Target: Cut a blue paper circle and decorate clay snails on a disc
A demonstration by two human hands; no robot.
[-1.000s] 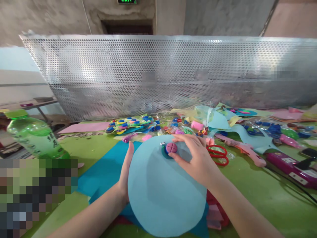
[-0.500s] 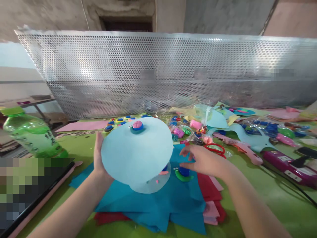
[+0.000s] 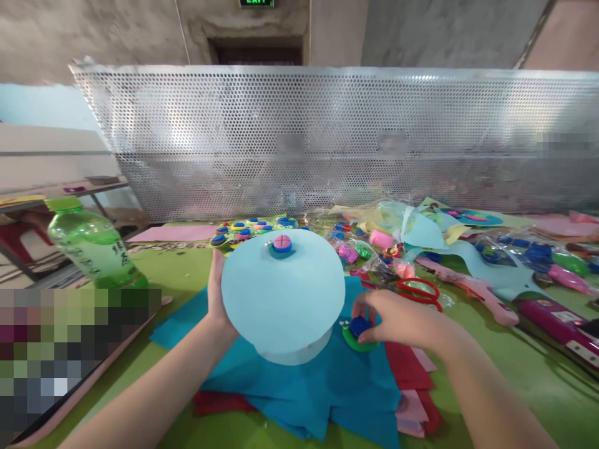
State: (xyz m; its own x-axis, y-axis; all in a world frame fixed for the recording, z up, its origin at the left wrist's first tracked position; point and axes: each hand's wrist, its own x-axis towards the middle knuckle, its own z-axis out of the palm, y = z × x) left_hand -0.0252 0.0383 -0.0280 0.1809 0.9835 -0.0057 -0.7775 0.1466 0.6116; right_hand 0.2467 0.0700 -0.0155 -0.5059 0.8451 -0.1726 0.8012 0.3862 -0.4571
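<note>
My left hand [image 3: 219, 293] grips the left edge of a light blue paper disc [image 3: 281, 299], its fingers hidden behind the paper. Near the disc's top edge sits a small clay snail with a pink shell [image 3: 282, 243] on a blue base. My right hand [image 3: 393, 318] has its thumb and fingers closed round the dark blue shell of a green clay snail [image 3: 360, 330], which rests on blue sheets [image 3: 281, 390]. Behind the held disc, a second pale disc [image 3: 318, 349] shows only at its lower edge.
Red scissors [image 3: 418, 290] lie beyond my right hand. A glue gun [image 3: 491, 302] and a purple device [image 3: 556, 318] are at the right. Several clay figures [image 3: 241, 234] and bagged clay line the back, before a perforated metal panel [image 3: 281, 125]. At left stands a green bottle [image 3: 96, 243].
My right hand has come down onto the green-and-blue snail and closed its fingers round the shell. The view has shifted, and the paper disc stays in my left hand.
</note>
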